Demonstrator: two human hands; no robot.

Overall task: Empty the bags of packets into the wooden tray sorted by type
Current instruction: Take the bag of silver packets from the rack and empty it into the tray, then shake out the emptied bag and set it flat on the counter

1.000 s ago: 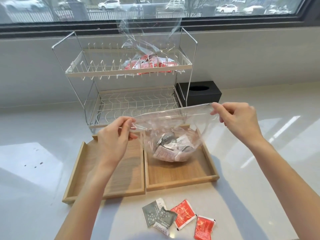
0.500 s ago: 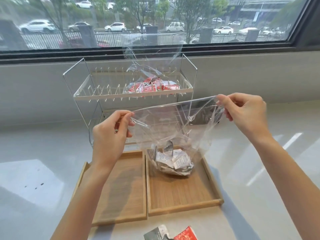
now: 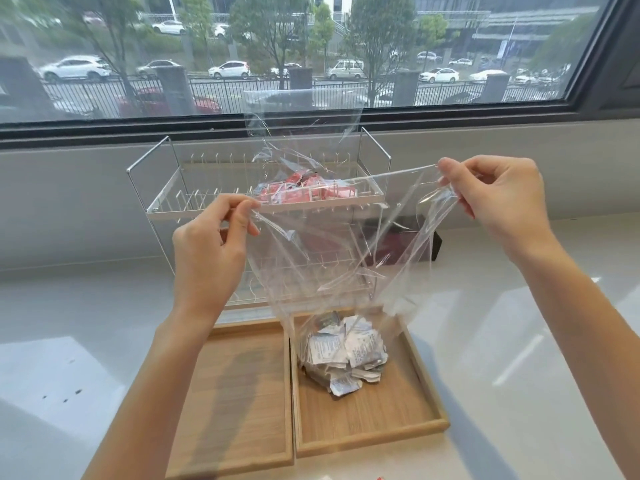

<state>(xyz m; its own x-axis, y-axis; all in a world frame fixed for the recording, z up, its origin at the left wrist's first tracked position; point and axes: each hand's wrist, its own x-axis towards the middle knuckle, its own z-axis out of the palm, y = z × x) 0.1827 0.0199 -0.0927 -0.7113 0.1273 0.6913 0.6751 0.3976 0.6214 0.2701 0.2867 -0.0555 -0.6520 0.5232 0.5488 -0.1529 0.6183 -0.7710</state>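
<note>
A clear plastic bag [image 3: 332,258] hangs stretched between my hands above the wooden tray [image 3: 429,427]. My left hand [image 3: 207,251] pinches one top corner and my right hand [image 3: 498,202] pinches the other. Several grey and white packets [image 3: 343,355] lie heaped at the bag's lower end, on the tray's right compartment. The left compartment [image 3: 239,403] holds no packets. A second clear bag with red packets [image 3: 304,192] sits on the upper shelf of the wire rack [image 3: 162,206].
The white wire rack stands just behind the tray, against the wall under the window. A black box [image 3: 434,244] sits to the rack's right, partly hidden by the bag. A red scrap [image 3: 380,477] shows at the bottom edge. White countertop [image 3: 540,341] surrounds the tray.
Both hands have lifted the bag higher and stretched it wider. The grey packets have slid down to its lower end onto the right compartment. The view has tilted up, hiding the loose packets in front.
</note>
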